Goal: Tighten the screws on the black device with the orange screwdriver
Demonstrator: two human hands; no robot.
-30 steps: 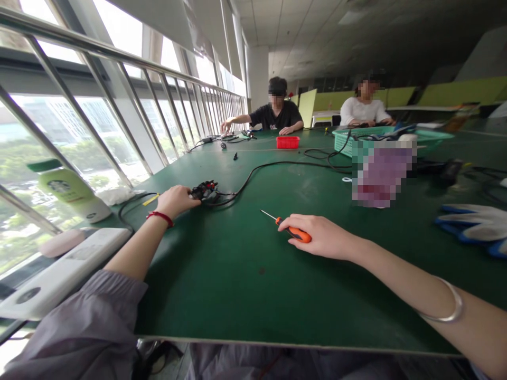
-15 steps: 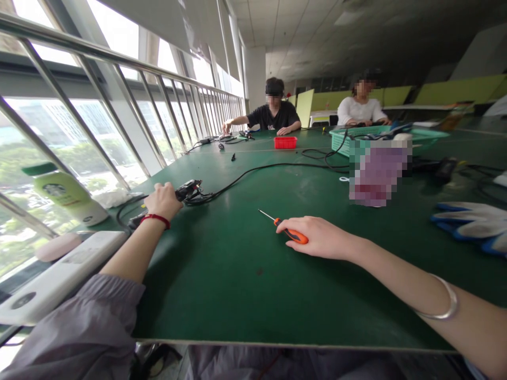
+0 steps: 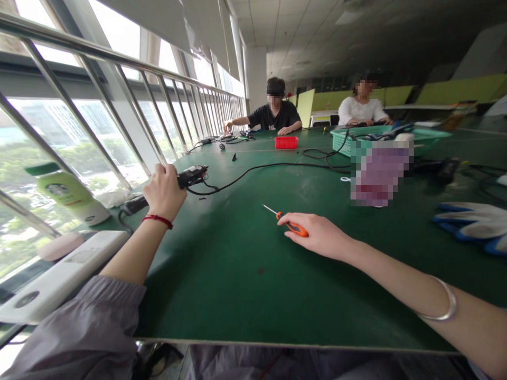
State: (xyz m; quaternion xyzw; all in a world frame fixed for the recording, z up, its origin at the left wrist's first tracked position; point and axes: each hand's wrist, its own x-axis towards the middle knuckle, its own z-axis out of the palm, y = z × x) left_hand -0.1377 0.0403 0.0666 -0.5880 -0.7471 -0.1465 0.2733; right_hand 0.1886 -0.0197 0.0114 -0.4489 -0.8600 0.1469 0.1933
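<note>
My left hand (image 3: 165,192) is wrapped round a black elongated electrical device (image 3: 193,176), whose far end shows a pale label and exposed wires. Its black body sticks out on both sides of the fingers, and a black cable (image 3: 253,170) runs from the right end across the table. Under that end lies a small dark piece (image 3: 202,198), too small to name. In my right hand (image 3: 317,235) is an orange-and-black screwdriver (image 3: 298,229), its thin shaft pointing up and left, away from the device. The right hand rests low over the green table (image 3: 222,285).
On the left are a green-capped bottle (image 3: 65,192), a white case (image 3: 59,277) and a metal railing (image 3: 138,74). A red tray (image 3: 285,142), a green basket (image 3: 340,141) and blue-white gloves (image 3: 471,221) lie farther out. Two people sit across the table.
My left hand has lifted and turned the device, so its labelled end now stands out more clearly above the cable. The screwdriver has shifted very slightly.
</note>
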